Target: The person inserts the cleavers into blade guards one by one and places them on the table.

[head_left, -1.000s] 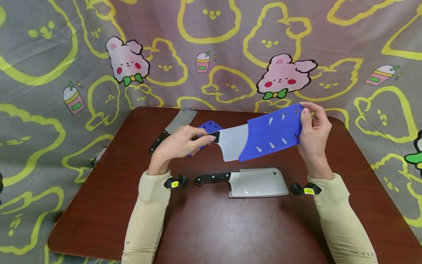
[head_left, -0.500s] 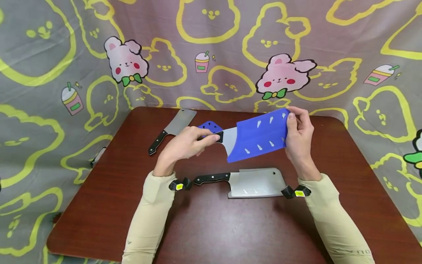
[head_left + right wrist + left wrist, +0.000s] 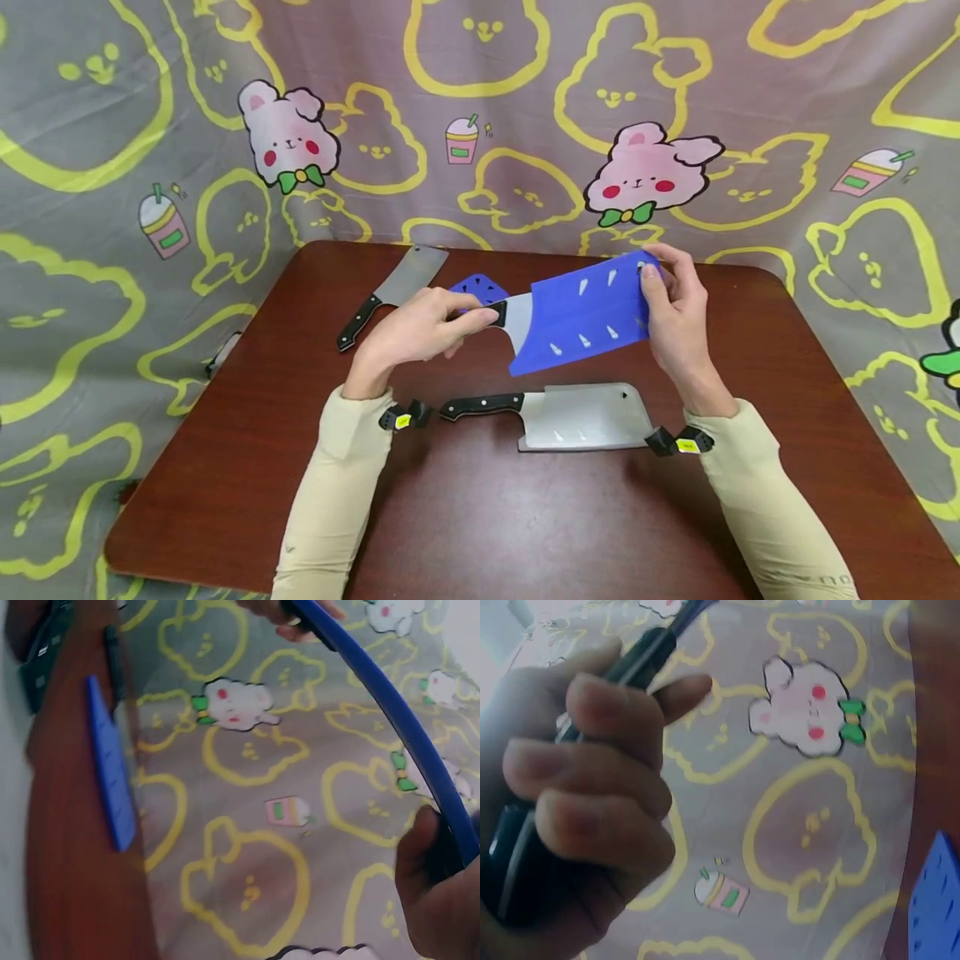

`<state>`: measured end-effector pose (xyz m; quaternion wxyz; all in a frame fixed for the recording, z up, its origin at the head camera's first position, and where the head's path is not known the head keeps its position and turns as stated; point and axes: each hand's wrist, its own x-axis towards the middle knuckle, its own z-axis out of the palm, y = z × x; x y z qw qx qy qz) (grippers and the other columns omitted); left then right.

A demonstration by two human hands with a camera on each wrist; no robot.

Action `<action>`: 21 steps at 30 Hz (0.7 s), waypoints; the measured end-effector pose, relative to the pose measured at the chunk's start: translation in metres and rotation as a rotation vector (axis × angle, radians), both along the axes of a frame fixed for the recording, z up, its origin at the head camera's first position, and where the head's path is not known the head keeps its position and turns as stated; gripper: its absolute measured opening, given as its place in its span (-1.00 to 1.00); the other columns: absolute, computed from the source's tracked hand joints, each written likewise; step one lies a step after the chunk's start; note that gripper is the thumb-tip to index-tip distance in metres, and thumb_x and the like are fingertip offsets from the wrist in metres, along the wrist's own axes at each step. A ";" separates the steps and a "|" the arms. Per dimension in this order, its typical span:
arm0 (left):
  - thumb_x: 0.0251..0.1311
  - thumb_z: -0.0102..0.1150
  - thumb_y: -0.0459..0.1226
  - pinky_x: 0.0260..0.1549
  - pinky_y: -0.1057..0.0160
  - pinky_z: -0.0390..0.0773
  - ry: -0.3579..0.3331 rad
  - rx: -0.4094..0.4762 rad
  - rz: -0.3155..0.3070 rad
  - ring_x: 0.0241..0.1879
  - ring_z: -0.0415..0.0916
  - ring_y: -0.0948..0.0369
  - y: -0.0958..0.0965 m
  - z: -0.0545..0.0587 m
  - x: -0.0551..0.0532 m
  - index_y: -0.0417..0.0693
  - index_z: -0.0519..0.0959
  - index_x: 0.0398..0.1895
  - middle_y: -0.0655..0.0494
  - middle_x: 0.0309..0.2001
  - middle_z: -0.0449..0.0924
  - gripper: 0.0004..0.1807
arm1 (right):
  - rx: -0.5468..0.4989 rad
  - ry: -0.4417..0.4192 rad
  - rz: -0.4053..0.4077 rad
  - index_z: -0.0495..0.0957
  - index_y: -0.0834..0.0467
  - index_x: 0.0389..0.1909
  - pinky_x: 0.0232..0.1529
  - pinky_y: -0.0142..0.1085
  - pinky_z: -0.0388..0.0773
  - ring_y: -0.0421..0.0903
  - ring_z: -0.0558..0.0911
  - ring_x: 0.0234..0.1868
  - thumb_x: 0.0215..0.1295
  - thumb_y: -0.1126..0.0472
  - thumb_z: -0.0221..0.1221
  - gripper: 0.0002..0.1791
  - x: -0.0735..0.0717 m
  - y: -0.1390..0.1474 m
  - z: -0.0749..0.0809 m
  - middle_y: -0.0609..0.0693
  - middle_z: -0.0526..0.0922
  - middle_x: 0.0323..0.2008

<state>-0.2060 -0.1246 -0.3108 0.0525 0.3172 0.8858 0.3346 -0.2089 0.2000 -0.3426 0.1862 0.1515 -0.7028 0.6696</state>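
My left hand point(image 3: 427, 325) grips the black handle point(image 3: 497, 313) of a cleaver, held up above the table. In the left wrist view, the fingers curl round that handle point(image 3: 510, 862). A blue slotted blade cover point(image 3: 585, 317) sits over most of the blade; a short strip of bare blade point(image 3: 519, 319) shows beside the handle. At the cover's far right end, my right hand point(image 3: 678, 321) pinches it between thumb and fingers. The right wrist view has the cover point(image 3: 397, 720) edge-on, slightly bowed, with the right thumb point(image 3: 416, 855) against it.
Below the hands lies another cleaver point(image 3: 588, 417), its blade apparently in a greyish see-through cover. A bare cleaver point(image 3: 411, 275) rests at the back left of the brown table point(image 3: 225, 467). Another blue slotted cover point(image 3: 480, 287) lies behind the left hand. A patterned curtain point(image 3: 525, 100) surrounds the table.
The right hand has moved left with the blue cover, which has slid farther over the blade, so less bare blade shows. The left hand has shifted slightly to the right.
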 end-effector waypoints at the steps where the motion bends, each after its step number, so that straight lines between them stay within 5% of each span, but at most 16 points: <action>1: 0.37 0.05 0.09 -0.55 0.22 0.35 -0.026 -0.010 0.007 -0.75 0.32 0.21 -0.002 -0.001 -0.001 0.05 0.43 -0.59 0.14 -0.77 0.36 -0.56 | 0.062 -0.025 0.008 0.32 0.17 0.29 -0.47 -0.42 0.63 -0.24 0.65 -0.37 0.50 0.13 0.00 -0.58 0.000 0.001 -0.001 -0.05 0.56 -0.16; 5: 0.26 0.20 0.12 -0.54 0.23 0.36 -0.098 -0.076 0.012 -0.70 0.40 0.22 -0.006 -0.008 -0.009 0.06 0.47 -0.48 0.14 -0.71 0.42 -0.62 | 0.303 -0.129 0.039 0.25 0.03 0.36 -0.41 -0.37 0.66 -0.27 0.68 -0.31 0.50 0.08 0.01 -0.53 -0.004 0.010 -0.008 0.00 0.57 -0.06; 10: 0.22 0.26 0.09 -0.48 0.23 0.35 -0.086 -0.145 -0.018 -0.64 0.48 0.22 -0.004 -0.016 -0.021 0.03 0.44 -0.48 0.14 -0.68 0.48 -0.61 | 0.494 -0.239 0.096 0.20 0.00 0.38 -0.35 -0.33 0.67 -0.17 0.67 -0.26 0.50 0.03 0.00 -0.50 -0.012 0.024 -0.019 0.22 0.54 0.00; 17: 0.24 0.25 0.05 -0.46 0.24 0.41 -0.041 -0.212 0.009 -0.49 0.56 0.25 0.013 -0.035 -0.040 0.07 0.60 -0.14 0.16 -0.47 0.64 -0.69 | 0.622 -0.352 0.204 0.06 0.03 0.44 -0.54 -0.05 0.64 0.15 0.60 -0.26 0.51 -0.02 -0.04 -0.42 -0.027 0.042 -0.036 0.33 0.40 0.08; 21: 0.24 0.25 0.05 -0.45 0.28 0.36 0.004 -0.247 0.020 -0.47 0.43 0.26 0.025 -0.049 -0.050 -0.02 0.61 -0.03 0.16 -0.38 0.59 -0.60 | 0.685 -0.402 0.185 0.02 0.02 0.44 -0.58 -0.09 0.59 0.10 0.58 -0.33 0.49 0.01 0.01 -0.39 -0.033 0.048 -0.046 0.33 0.38 0.05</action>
